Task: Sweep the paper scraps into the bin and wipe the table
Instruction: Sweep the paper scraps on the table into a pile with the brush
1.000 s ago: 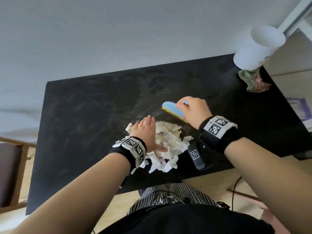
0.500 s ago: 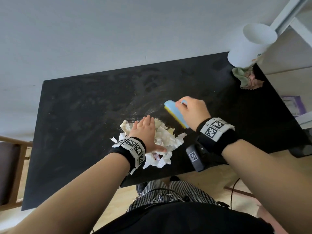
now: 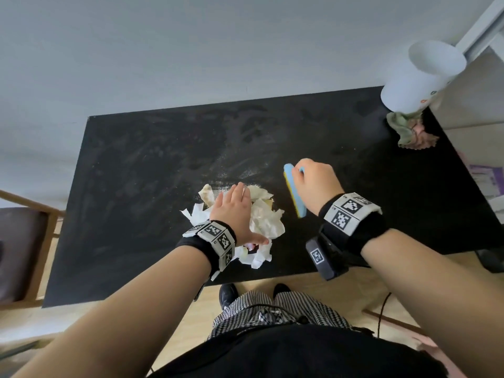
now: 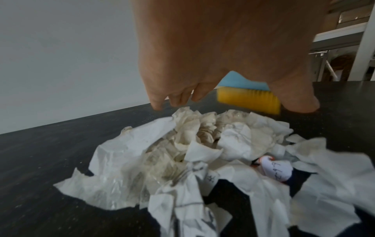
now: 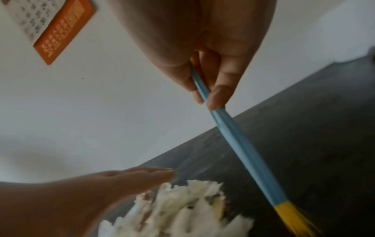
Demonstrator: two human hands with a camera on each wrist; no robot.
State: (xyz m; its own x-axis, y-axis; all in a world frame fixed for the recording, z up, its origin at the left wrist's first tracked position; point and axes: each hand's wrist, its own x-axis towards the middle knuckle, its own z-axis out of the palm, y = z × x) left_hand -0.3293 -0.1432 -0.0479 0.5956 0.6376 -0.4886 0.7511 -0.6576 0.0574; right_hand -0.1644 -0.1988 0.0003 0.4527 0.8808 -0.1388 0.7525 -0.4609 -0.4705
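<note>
A heap of crumpled white paper scraps (image 3: 266,223) (image 4: 202,154) (image 5: 178,211) lies near the front edge of the black table (image 3: 136,186). My left hand (image 3: 231,211) (image 4: 205,67) (image 5: 113,181) hovers flat over the heap, fingers straight and thumb spread. To the right of the heap, my right hand (image 3: 313,184) (image 5: 211,77) grips a blue brush with yellow bristles (image 3: 294,192) (image 4: 247,97) (image 5: 243,152). The brush stands a short way from the heap. A white bin (image 3: 420,77) stands at the table's far right corner.
A crumpled green and pink cloth (image 3: 409,129) lies in front of the bin. Fine dust smears the tabletop (image 3: 245,170) beyond the heap. A wooden chair (image 3: 24,252) stands at the left. An orange-edged sheet (image 5: 52,28) hangs on the wall.
The heap has been pushed together and left under my left hand. The brush has swung from lying across the heap's far side to standing lengthwise at its right.
</note>
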